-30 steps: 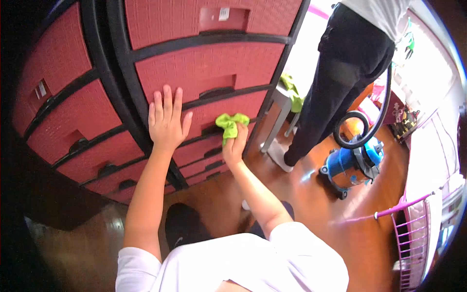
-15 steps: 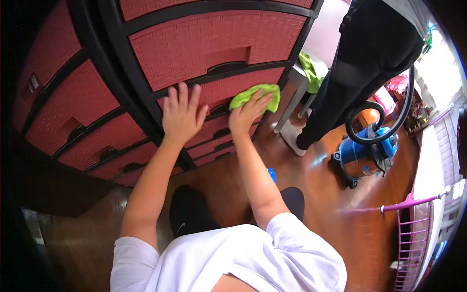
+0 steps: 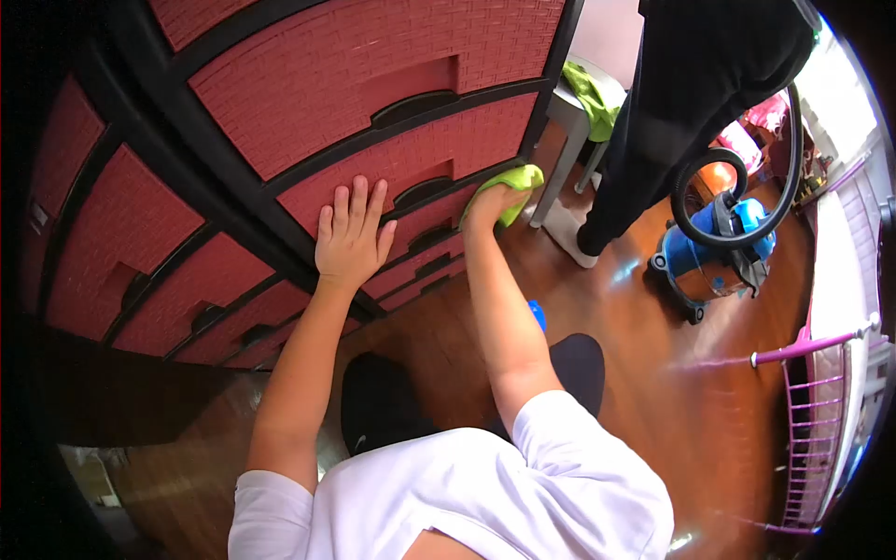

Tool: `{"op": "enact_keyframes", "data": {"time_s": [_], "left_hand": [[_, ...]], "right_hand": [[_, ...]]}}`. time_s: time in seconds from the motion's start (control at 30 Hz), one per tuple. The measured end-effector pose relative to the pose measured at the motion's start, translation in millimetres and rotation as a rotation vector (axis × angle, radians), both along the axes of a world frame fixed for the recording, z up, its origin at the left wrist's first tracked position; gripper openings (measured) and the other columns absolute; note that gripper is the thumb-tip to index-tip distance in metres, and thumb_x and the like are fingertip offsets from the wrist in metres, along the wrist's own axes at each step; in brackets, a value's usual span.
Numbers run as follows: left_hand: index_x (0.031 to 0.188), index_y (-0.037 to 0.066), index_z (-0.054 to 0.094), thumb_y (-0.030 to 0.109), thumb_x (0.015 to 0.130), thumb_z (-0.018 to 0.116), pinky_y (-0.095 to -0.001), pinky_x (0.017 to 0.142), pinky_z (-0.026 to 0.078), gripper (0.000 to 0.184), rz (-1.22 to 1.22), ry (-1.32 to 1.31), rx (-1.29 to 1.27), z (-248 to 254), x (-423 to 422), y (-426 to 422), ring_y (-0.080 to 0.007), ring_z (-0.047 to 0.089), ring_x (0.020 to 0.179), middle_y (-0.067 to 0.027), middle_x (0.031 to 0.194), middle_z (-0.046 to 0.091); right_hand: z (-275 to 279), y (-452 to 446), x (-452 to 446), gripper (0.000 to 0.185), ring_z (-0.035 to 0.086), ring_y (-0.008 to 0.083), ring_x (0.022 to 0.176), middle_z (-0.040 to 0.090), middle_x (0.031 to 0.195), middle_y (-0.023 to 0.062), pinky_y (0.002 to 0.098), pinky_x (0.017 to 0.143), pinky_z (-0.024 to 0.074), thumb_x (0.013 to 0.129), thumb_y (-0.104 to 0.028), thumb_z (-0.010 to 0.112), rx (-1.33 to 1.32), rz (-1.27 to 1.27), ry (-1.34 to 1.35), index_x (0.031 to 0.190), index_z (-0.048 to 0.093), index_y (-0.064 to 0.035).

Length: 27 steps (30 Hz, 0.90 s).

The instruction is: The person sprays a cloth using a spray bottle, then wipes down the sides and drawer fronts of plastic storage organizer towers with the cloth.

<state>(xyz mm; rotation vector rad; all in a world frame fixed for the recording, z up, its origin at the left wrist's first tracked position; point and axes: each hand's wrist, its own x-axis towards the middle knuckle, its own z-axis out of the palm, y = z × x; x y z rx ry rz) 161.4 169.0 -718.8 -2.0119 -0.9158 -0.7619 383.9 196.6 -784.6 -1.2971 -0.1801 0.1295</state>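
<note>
A tall drawer unit [image 3: 271, 177] with red woven-pattern drawer fronts and a black frame fills the left and middle of the head view. My left hand [image 3: 350, 231] lies on one of the red fronts, fingers stretched out, holding nothing. Lower and to the right, my right hand [image 3: 493, 203] holds a bright green cloth [image 3: 525, 181] by the right edge of the unit. The cloth covers most of my right fingers.
Another person's dark-trousered leg [image 3: 644, 140] stands right of a grey stool [image 3: 564, 109] with a second green cloth [image 3: 590, 98] on it. A blue vacuum cleaner [image 3: 705, 252] with a black hose sits on the wooden floor. A purple bed rail [image 3: 807, 350] is at far right.
My right hand has moved with the green cloth towards the unit's right edge. My left hand has shifted slightly down the drawer front. The view has tilted a little.
</note>
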Motion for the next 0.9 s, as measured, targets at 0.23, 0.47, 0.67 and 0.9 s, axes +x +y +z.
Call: {"op": "enact_keyframes", "data": {"time_s": [0.23,0.47,0.67,0.9], "left_hand": [[0.140,0.019,0.038,0.045,0.089,0.041,-0.0437,0.111,0.007,0.057,0.026,0.008,0.007,1,2,0,-0.0305,0.019,0.138,-0.0114,0.148,0.027],[0.141,0.021,0.036,0.047,0.089,0.042,-0.0421,0.111,0.007,0.058,0.045,-0.011,-0.020,0,2,0,-0.0281,0.020,0.138,-0.0090,0.148,0.027],[0.141,0.022,0.036,0.047,0.084,0.052,-0.0412,0.109,0.018,0.064,-0.071,0.191,-0.077,-1,-4,-4,-0.0261,0.027,0.134,-0.0086,0.148,0.028],[0.139,0.013,0.037,0.047,0.077,0.062,-0.0452,0.107,0.021,0.075,-0.051,0.117,-0.120,-31,14,-5,-0.0321,0.026,0.134,-0.0139,0.147,0.026]], "right_hand": [[-63,-46,-143,0.068,0.002,0.0433,0.137,0.006,0.147,0.0297,0.0442,0.113,0.0020,0.080,-0.005,0.040,-0.147,0.334,-0.418,0.137,0.009,0.0143],[-74,-72,-134,0.064,0.018,0.0439,0.133,0.027,0.139,0.0283,0.0472,0.109,0.0168,0.073,-0.006,0.051,-0.407,0.414,-0.758,0.132,0.031,0.0088],[-58,-92,-50,0.041,0.046,0.0334,0.114,0.053,0.113,0.0155,0.0458,0.097,0.0380,0.067,-0.007,0.057,-0.405,0.477,-1.352,0.108,0.055,-0.0011],[-68,-97,-104,0.044,0.044,0.0344,0.119,0.050,0.119,0.0168,0.0414,0.097,0.0404,0.071,-0.003,0.052,-0.385,0.554,-1.157,0.114,0.052,0.0000]]}}
